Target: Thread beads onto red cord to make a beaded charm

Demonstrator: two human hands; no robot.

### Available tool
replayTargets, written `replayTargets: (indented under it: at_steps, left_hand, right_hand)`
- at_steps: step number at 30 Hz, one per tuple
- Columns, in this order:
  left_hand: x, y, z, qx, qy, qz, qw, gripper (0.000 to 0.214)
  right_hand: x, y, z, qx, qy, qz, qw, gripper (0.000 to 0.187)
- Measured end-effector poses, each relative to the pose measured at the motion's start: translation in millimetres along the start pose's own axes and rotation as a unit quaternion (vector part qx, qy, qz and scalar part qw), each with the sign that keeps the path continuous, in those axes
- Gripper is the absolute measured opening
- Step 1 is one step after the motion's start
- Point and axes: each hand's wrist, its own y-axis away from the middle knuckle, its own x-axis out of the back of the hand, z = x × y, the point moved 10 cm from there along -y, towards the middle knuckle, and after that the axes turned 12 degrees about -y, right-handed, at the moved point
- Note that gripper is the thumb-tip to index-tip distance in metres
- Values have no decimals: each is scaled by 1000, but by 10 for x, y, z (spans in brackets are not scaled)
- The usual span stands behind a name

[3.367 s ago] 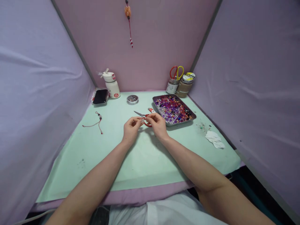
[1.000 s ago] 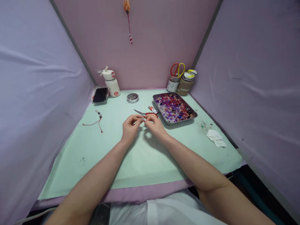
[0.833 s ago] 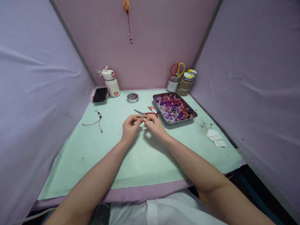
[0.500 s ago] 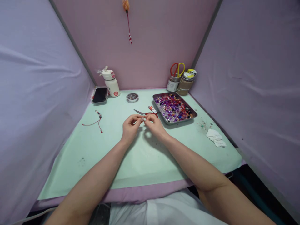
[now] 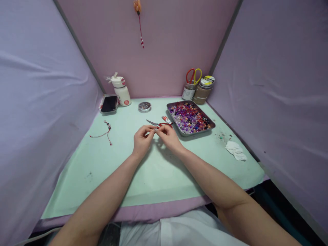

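Note:
My left hand (image 5: 142, 140) and my right hand (image 5: 169, 138) meet over the middle of the pale green table (image 5: 153, 171). Both pinch a small pale bead piece (image 5: 155, 129) between their fingertips; any thread on it is too fine to see. Just behind the fingers lie small red-handled scissors (image 5: 156, 124) and a little red and white tube (image 5: 167, 120). A metal tray (image 5: 210, 121) full of purple, red and clear beads sits to the right of my right hand.
At the back left stand a white bottle (image 5: 121, 91) and a black phone (image 5: 109, 104); a small round dish (image 5: 144, 106) sits nearby. A red cord piece (image 5: 106, 132) lies left. Two jars (image 5: 197, 92) hold scissors at the back right. A crumpled tissue (image 5: 235, 151) lies right.
My hands have stayed pinched together at the same spot; the fingers shifted only slightly. The view has tilted a little since the oldest frame.

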Motion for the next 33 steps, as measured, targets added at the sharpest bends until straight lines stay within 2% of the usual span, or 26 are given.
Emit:
replayTargets:
  at_steps: [10,17,22,26,29,33]
  left_hand:
    - [43,21,129,-43,-72,17,996,15]
    - [43,49,226,-75,-112,7,991,12]
    - [40,44,225,-80,-113,5,990,13]
    - [31,47,240,-92,-114,-1,989,12]
    - [15,49,235,-92,-117,-9,989,12]
    - [-2,43,203,-80,-104,-17,991,13]
  right_hand:
    - [-27,-1,-5,11,-35,-14,999,20]
    - [28,-7,-81,57,19,8,998,16]
    - [-4,-14,-7,21,-33,-8,999,17]
    - [-14,-23,-1,17,-59,-13,998,18]
    - [-2,-34,-5,3,-88,-10,996,26]
    - [-18,-43,28,-50,-129,-23,990,39]
